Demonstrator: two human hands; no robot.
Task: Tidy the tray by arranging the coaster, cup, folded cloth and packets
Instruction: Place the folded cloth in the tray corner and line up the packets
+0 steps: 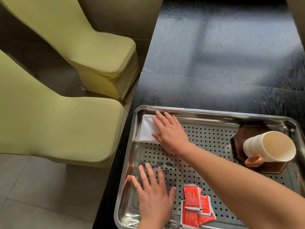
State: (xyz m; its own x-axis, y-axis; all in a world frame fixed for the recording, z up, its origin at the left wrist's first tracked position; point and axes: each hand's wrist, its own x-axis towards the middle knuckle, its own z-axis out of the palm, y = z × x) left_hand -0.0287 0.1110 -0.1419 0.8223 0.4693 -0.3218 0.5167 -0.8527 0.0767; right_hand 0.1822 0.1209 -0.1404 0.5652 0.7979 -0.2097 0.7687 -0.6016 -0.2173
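Note:
A steel perforated tray (214, 113) lies on the dark table. In its far left corner sits the white folded cloth (147, 129), and my right hand (171, 134) presses flat on it with straight fingers. Lower down, my left hand (152, 194) rests flat on the tray floor near the left rim, holding nothing. Several red packets (194, 207) lie overlapping at the tray's near edge, just right of my left hand. At the right side a white cup (270, 147) with an orange handle stands on a brown octagonal coaster (247, 134).
The black wooden table (222, 55) stretches away beyond the tray. Two chairs with yellow-green covers stand to the left, one far (92, 47) and one near (49, 126), over a grey tiled floor (41, 195).

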